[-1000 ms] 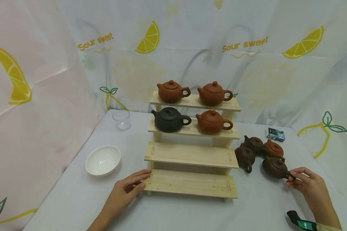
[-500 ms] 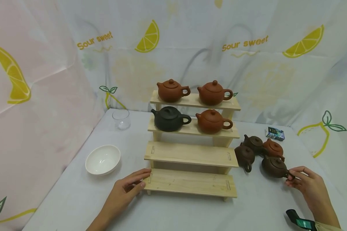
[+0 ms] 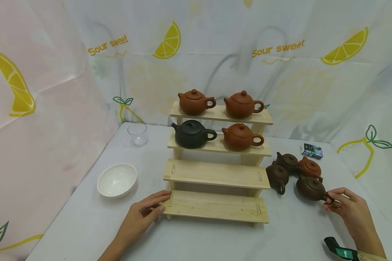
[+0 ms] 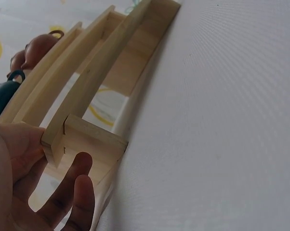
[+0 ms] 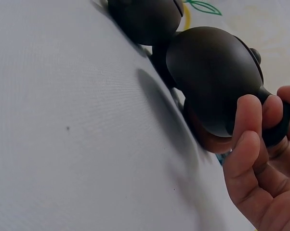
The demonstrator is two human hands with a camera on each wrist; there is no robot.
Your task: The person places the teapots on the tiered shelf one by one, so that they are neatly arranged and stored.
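My right hand [image 3: 349,208] pinches the handle of a dark brown teapot [image 3: 311,188]. In the right wrist view the fingers curl round the handle of this teapot [image 5: 215,77], and its shadow lies apart from its body on the cloth. Beside it are two more dark brown teapots [image 3: 277,177] and a reddish-brown teapot [image 3: 309,167]. My left hand [image 3: 140,216] holds the left end of the lowest plank of a stepped wooden stand [image 3: 215,206]. Fingers show under that plank in the left wrist view. The upper two steps bear three reddish-brown teapots [image 3: 243,105] and a black teapot [image 3: 192,135].
Left of the stand are a white bowl [image 3: 117,180] and a clear glass [image 3: 138,135]. A small printed box [image 3: 311,151] lies behind the right-hand teapots. A black wrist device [image 3: 341,250] is on the right forearm. Patterned cloth hangs behind and at the sides.
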